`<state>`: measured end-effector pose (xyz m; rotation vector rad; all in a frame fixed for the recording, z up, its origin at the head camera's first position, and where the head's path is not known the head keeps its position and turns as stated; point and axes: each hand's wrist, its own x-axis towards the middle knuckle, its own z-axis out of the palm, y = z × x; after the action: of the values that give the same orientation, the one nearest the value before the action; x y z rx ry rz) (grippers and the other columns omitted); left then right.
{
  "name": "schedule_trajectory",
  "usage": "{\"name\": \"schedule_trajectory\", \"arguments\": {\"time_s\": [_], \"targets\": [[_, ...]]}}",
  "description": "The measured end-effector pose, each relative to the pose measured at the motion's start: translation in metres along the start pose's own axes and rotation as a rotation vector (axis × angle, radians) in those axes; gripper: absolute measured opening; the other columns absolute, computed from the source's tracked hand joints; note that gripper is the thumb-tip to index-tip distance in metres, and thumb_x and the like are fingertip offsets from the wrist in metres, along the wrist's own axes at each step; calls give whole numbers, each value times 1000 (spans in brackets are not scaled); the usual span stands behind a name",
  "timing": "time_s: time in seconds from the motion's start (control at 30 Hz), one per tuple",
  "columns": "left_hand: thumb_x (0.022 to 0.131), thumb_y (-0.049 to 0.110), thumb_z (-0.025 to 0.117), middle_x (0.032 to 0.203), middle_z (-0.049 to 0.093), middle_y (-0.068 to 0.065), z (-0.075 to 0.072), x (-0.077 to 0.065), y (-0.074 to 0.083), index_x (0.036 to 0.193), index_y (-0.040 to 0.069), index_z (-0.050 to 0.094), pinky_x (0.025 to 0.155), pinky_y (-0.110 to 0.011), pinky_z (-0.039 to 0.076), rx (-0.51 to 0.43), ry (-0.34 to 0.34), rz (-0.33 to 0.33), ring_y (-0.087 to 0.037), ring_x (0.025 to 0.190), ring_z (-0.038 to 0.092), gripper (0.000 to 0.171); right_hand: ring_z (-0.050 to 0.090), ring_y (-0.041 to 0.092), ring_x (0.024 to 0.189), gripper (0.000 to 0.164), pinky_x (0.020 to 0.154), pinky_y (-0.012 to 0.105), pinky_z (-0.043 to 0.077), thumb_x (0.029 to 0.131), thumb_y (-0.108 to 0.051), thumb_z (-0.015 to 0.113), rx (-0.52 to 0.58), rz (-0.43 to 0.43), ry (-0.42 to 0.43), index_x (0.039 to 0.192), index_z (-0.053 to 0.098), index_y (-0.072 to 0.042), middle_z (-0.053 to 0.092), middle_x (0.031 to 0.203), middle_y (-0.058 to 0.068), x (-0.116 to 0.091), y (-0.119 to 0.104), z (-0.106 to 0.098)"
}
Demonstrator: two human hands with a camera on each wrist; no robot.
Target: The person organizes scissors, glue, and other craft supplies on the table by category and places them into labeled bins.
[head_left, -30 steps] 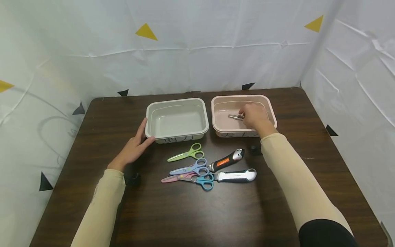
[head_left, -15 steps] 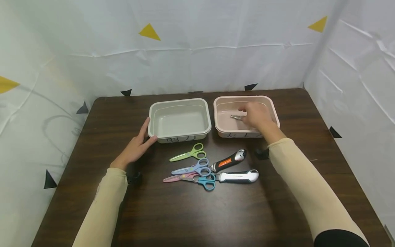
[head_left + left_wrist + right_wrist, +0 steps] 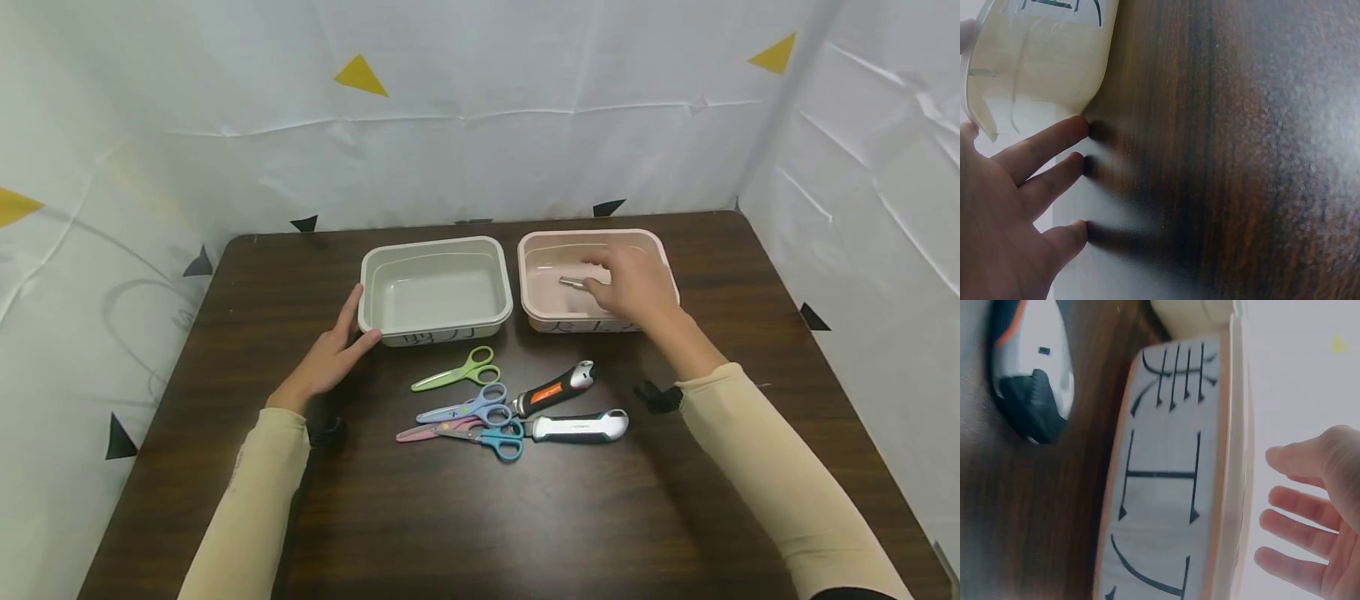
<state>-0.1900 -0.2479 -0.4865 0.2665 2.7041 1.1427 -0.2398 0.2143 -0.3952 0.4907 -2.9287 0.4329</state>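
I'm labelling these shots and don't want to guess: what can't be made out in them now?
Silver tool: head view, one end hidden behind the right hand.
Pink scissors: head view, partly covered by the blue scissors and teal scissors.
Print on the white-handled cutter: head view, too small.
Gray-box label: left wrist view, cut off by the top edge.
Pink-box label: right wrist view, last character cut off by the bottom edge.
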Motion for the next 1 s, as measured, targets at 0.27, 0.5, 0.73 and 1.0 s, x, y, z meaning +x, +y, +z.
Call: {"name": "schedule_trajectory", "arguments": {"time_s": [0.27, 0.5, 0.73, 1.0], "targets": [[97, 60, 47, 154, 33, -19, 0, -1, 0, 149, 57, -11, 101, -70, 28, -4, 3, 1, -46, 135, 37, 78, 63, 30, 87, 36, 71, 46, 48, 82, -17, 78, 77, -171, 145, 115, 72, -8, 69, 101, 11, -40, -13, 8], [97, 60, 48, 155, 33, -19, 1, -4, 2, 149, 57, -11, 101, -70, 28, -10, -3, -5, -46, 136, 37, 79, 64, 21, 89, 37, 58, 40, 49, 81, -22, 79, 60, -202, 136, 117, 72, -15, 67, 108, 2, -81, -26, 17], [97, 60, 48, 155, 32, -19, -1, -2, 4, 150, 55, -11, 102, -70, 27, -6, -10, 2, -45, 137, 36, 80, 62, 16, 87, 35, 54, 32, 47, 80, -25, 81, 90, -219, 39, 114, 74, -16, 66, 109, 0, -117, -33, 27], [96, 61, 47, 154, 33, -20, -1, -3, 3, 149, 57, -12, 102, -70, 27, -13, -14, -15, -45, 137, 36, 79, 60, 12, 88, 33, 59, 31, 48, 81, -34, 81, 128, -234, -70, 110, 75, -18, 66, 107, -4, -145, -33, 37]]}}
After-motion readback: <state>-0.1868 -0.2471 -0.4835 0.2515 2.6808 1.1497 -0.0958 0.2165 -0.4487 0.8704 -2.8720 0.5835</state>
